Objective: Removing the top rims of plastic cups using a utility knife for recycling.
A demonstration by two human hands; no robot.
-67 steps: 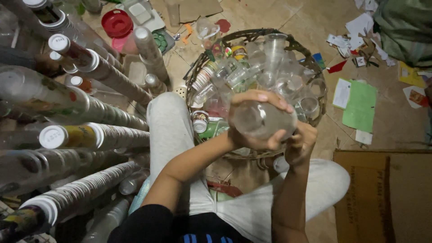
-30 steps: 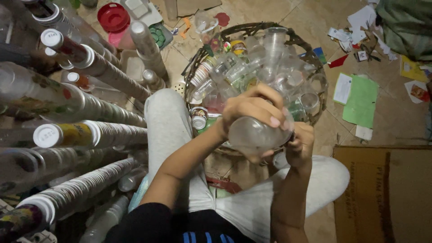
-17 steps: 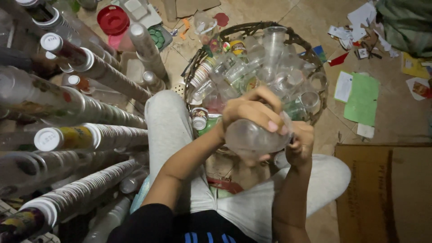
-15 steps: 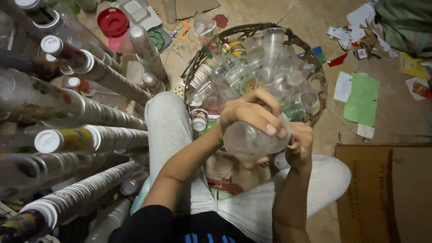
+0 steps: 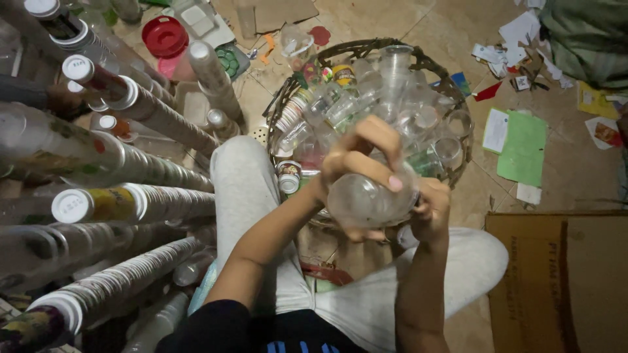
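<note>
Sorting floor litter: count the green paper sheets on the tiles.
1: a green paper sheet lies flat right of the wicker basket; others may hide under scraps.

It was a makeshift recycling sorting spot on a tiled floor [image 5: 451,26]: long cup stacks [image 5: 150,189], a wicker basket [image 5: 366,49] of plastics, scattered paper scraps [image 5: 517,140].

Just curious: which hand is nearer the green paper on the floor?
Right. The right hand is on the bottle's side facing the green paper; the left hand grips farther away.

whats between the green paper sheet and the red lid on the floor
In the head view, the round basket heaped with clear plastic cups lies between the green sheet and red lid.
</note>
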